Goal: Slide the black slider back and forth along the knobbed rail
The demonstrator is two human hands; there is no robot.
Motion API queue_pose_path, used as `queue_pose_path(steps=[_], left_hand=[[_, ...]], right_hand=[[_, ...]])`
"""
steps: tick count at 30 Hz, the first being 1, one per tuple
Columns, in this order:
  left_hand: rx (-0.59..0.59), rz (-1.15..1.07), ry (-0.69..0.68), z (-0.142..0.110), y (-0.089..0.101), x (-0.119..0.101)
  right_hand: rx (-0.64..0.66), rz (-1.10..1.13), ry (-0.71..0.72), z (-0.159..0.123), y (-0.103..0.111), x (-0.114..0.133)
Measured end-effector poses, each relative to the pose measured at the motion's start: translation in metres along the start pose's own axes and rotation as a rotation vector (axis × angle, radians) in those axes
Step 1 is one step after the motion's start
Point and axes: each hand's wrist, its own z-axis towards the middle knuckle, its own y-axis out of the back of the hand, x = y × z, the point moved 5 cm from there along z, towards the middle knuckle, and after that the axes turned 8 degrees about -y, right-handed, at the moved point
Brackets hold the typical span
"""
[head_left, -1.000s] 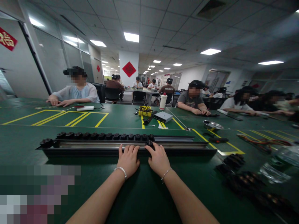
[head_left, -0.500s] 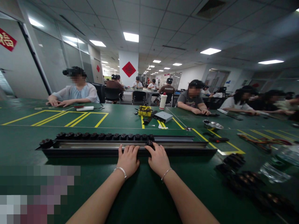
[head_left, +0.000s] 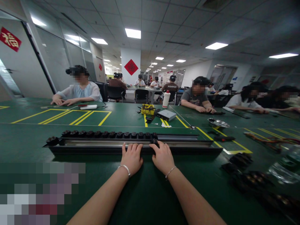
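Note:
A long black trough (head_left: 93, 151) lies crosswise on the green table, with a pale metallic strip inside. Along its far side runs a row of small black modules (head_left: 112, 135), ending near the middle; another sits at the left end. My left hand (head_left: 131, 159) has its fingers hooked over the near wall of the trough, thumb low on the near side. Just to the right, my right hand (head_left: 162, 157) has its fingertips on a small black module (head_left: 154, 141) at the end of the row. Its thumb is below the wall, and the fingers partly cover the module.
Loose black modules (head_left: 257, 179) and a clear plastic bottle (head_left: 286, 164) lie at the right. Farther back are a metal bowl (head_left: 218, 123), a grey box (head_left: 167, 115), a yellow object with cables (head_left: 147, 109) and a white bottle (head_left: 166, 99). Several people sit around the tables.
The whole view has shifted slightly, so the trough and both hands appear a little farther right and higher. Both hands stay at about the same places on the trough.

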Motion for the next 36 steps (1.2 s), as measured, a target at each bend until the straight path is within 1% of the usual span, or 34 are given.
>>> queue_pose_path(steps=[7, 19, 24, 30, 36], left_hand=[[-0.038, -0.021, -0.025, -0.0005, 0.0002, 0.0002], [-0.016, 0.006, -0.029, -0.0004, -0.0021, 0.0008], [-0.031, 0.005, -0.033, -0.0005, -0.0022, 0.0013], [-0.045, 0.001, -0.03, -0.0009, -0.0029, 0.0021], [-0.035, -0.002, -0.028, -0.0004, -0.0032, 0.0023]], right_hand=[[-0.008, 0.011, -0.009, 0.0002, 0.0011, -0.0006], [0.005, 0.012, -0.033, 0.0002, 0.0022, 0.0003], [-0.021, 0.038, -0.031, -0.0001, 0.0032, 0.0004], [-0.022, 0.031, -0.035, 0.0, 0.0029, -0.0002], [-0.027, 0.016, -0.062, 0.0016, 0.0052, -0.0045]])
